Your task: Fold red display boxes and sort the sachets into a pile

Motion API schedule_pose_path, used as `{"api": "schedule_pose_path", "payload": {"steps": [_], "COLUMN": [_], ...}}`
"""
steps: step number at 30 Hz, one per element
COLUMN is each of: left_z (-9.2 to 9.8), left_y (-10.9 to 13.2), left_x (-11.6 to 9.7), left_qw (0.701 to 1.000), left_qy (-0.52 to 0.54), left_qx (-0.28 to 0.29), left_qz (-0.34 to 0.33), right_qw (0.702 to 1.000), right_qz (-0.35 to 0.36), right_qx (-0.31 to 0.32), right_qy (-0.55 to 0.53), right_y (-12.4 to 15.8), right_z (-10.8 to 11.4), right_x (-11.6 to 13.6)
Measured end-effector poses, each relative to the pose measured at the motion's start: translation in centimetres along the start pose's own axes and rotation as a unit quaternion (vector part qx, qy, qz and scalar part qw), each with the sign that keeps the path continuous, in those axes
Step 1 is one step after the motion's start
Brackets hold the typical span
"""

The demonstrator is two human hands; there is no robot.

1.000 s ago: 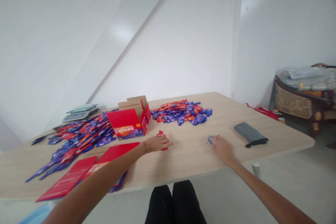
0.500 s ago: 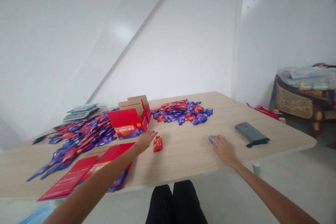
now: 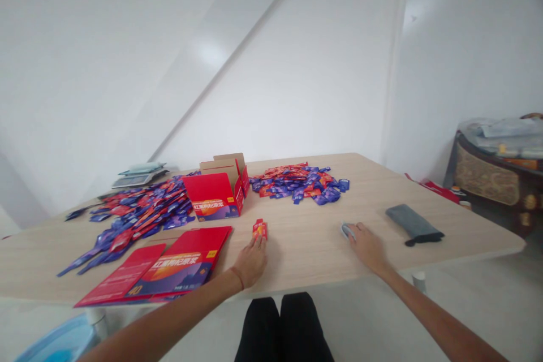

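My left hand [image 3: 251,262] lies flat on the wooden table [image 3: 305,249], fingers stretched out, its fingertips touching a small red sachet [image 3: 260,229]. My right hand [image 3: 368,245] rests on the table further right, its fingers over a small grey-blue thing [image 3: 347,230] that I cannot make out. An open red box [image 3: 217,194] stands behind the sachet. Flat red box blanks [image 3: 169,264] lie to the left of my left hand.
Two heaps of blue and red sachets lie on the table, one at the left [image 3: 131,216] and one at the back middle [image 3: 299,182]. A grey pouch [image 3: 413,224] lies right. A scale [image 3: 138,175] sits at the back left. A dark cabinet [image 3: 496,178] stands far right.
My left hand let go of the red sachet, swung left toward the box, then came back toward me behind the sachet. The view shifted slightly. My right hand stayed put.
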State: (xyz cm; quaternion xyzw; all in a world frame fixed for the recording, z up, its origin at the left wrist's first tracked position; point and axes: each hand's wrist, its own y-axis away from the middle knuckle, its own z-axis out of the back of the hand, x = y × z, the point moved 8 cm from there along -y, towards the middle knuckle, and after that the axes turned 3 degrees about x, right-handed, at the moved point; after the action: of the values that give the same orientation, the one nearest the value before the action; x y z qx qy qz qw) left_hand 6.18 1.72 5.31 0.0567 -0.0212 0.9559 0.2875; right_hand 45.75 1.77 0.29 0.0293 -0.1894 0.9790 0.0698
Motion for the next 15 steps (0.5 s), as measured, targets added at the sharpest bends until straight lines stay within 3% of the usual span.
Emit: {"api": "schedule_pose_path", "payload": {"steps": [6, 11, 15], "left_z": [-1.1, -1.7, -3.7], "left_y": [-1.7, -1.8, -2.3], "left_x": [1.0, -0.2, 1.2], "left_qw": [0.999, 0.996, 0.995], "left_qy": [-0.037, -0.013, 0.052], "left_qx": [0.012, -0.059, -0.079], "left_qz": [0.011, -0.07, -0.027], "right_qw": [1.0, 1.0, 1.0], "right_qz": [0.001, -0.002, 0.0], "right_qx": [0.002, 0.003, 0.001], "right_qy": [-0.011, -0.009, -0.001], "right_y": [-0.1, -0.2, -0.3], "right_z": [-0.3, -0.6, -0.9], "right_x": [-0.1, -0.3, -0.4]}}
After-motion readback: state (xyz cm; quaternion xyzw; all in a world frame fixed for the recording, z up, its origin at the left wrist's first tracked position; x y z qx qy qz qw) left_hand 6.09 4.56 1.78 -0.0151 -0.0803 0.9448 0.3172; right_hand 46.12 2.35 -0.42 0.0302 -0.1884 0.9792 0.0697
